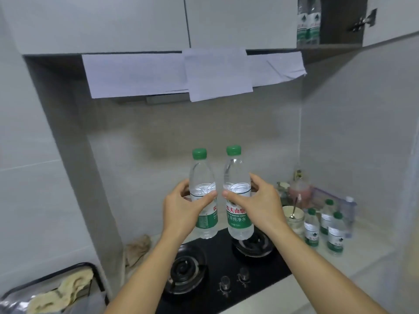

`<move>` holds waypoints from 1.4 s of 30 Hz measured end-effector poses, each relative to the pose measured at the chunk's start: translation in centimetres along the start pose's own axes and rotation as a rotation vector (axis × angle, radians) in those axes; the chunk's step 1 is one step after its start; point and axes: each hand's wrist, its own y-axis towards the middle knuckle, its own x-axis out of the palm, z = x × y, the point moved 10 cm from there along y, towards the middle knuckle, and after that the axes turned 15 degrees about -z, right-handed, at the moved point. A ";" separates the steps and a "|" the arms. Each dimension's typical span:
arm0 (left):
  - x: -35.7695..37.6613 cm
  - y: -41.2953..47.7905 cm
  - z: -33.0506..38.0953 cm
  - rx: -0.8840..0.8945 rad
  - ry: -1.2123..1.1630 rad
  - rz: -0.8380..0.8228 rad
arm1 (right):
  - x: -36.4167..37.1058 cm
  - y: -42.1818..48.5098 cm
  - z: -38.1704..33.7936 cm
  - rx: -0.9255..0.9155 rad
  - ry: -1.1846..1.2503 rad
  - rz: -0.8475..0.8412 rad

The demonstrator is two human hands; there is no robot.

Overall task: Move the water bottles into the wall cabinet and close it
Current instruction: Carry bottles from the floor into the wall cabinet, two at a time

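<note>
With my left hand (181,207) and right hand (260,205) each gripping a water bottle (204,200) above the stove (215,268), either could slip while lifting to the open wall cabinet (335,26).

Clear water bottles (204,196) carry green caps (199,153) and green-and-white labels (239,217) (red lettering on top); the gas hob (217,264) is black, the wall cabinet doors (136,21) pale grey.
</note>
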 end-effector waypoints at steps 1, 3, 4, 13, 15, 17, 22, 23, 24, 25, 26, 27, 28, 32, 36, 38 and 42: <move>1.1 0.7 0.1 0.009 -0.011 -0.025 | -1.3 -0.2 0.2 0.007 -0.010 0.031; 3.3 1.7 0.5 0.024 -0.037 -0.074 | -3.8 -0.6 0.4 0.017 -0.036 0.079; 4.5 2.2 0.7 0.032 -0.051 -0.099 | -5.1 -0.8 0.4 0.018 -0.049 0.104; 15.5 5.4 5.7 0.096 -0.132 -0.216 | -17.2 -2.5 1.0 0.013 -0.096 0.245; 18.4 6.0 7.3 0.106 -0.150 -0.232 | -20.2 -2.8 1.2 0.010 -0.112 0.255; 21.3 6.6 8.8 0.121 -0.170 -0.237 | -23.4 -3.1 1.6 0.011 -0.118 0.262; 27.8 7.4 12.2 0.118 -0.233 -0.215 | -31.2 -3.3 2.6 0.018 -0.126 0.249; 29.0 7.6 12.7 0.110 -0.252 -0.209 | -32.6 -3.2 2.8 0.016 -0.129 0.243; 30.2 7.7 13.1 0.103 -0.270 -0.207 | -33.9 -3.1 3.1 0.014 -0.128 0.238; 31.3 7.9 13.6 0.097 -0.282 -0.209 | -35.1 -3.0 3.3 0.011 -0.123 0.233; 32.4 8.1 14.0 0.096 -0.289 -0.214 | -36.3 -2.9 3.6 0.009 -0.117 0.229; 33.5 8.2 14.5 0.098 -0.288 -0.220 | -37.2 -2.7 3.8 0.007 -0.111 0.223; 34.5 8.4 14.9 0.101 -0.278 -0.227 | -38.2 -2.6 4.1 0.004 -0.107 0.218; 38.2 9.7 16.4 0.109 -0.239 -0.271 | -41.4 -1.6 5.2 -0.003 -0.083 0.212; 41.5 11.7 17.2 0.119 -0.225 -0.285 | -44.0 0.2 6.3 -0.005 -0.110 0.202; 43.0 12.9 17.4 0.125 -0.232 -0.288 | -45.4 1.1 7.0 -0.004 -0.122 0.211; 45.7 16.0 17.9 0.138 -0.261 -0.289 | -48.2 3.0 8.2 -0.001 -0.129 0.235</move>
